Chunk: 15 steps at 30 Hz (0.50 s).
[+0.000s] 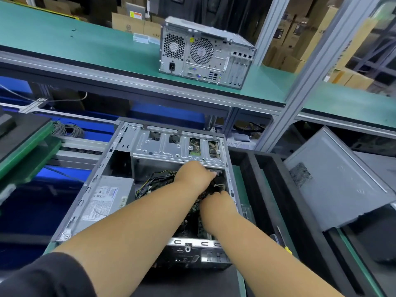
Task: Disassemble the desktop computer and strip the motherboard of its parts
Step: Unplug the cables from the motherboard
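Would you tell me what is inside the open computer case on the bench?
The open case holds a power supply, drive cage, cables and motherboard. Left hand and right hand cover what they work on.

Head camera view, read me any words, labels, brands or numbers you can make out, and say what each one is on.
None can be read.
Power supply label in the open case: dense print, too blurred.
Yellow sticker on the second computer: too small.
Orange and white label on a cardboard box: too blurred.

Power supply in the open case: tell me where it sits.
In the head view, the power supply lies in the open case's left half, left of both hands.
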Available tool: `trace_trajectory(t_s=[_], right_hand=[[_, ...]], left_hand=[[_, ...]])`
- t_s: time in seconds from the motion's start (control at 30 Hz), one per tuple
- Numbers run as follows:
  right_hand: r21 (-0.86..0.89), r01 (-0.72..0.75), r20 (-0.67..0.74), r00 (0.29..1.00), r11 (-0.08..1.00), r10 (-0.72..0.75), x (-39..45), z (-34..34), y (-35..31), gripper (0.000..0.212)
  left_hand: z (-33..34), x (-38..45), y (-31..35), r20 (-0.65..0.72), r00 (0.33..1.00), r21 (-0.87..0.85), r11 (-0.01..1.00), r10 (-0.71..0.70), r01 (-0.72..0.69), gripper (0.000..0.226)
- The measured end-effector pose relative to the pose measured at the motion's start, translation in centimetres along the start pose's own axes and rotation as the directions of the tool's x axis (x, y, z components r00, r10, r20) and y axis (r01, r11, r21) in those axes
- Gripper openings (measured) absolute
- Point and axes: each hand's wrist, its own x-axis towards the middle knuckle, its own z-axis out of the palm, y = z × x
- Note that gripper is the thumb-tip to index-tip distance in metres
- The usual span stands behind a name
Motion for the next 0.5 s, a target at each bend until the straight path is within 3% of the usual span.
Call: trace_trajectory(t_s=[0.13, 0.23, 0.37, 0.5], right_hand=[[0.018, 0.009, 0.020, 1.000, 1.000, -0.009, 0.1, -0.2, 0.2, 0.039], [0.039, 0.010, -0.006, 1.000, 0.999, -0.009, 0.0, -0.1, 0.3, 0.039], [0.069, 0.007, -0.011, 1.000, 0.998, -0.006, -0.1, -0.2, 0.4, 0.038], [0.094, 0.001, -0.012, 1.000, 0.996, 0.000, -0.2, -0.3, 0.5, 0.036]], left_hand=[[0.7, 0.7, 0.6, 0.083, 0.990, -0.004, 0.994, -0.111, 0.111, 0.056], [0.9, 0.8, 0.6, 0.113, 0.982, -0.099, 0.982, -0.149, 0.160, 0.047], [1.3, 0.1, -0.2, 0.090, 0.995, -0.312, 0.947, -0.050, 0.075, 0.022], [1.5, -0.5, -0.7, 0.068, 0.998, -0.412, 0.910, -0.011, 0.039, 0.018]])
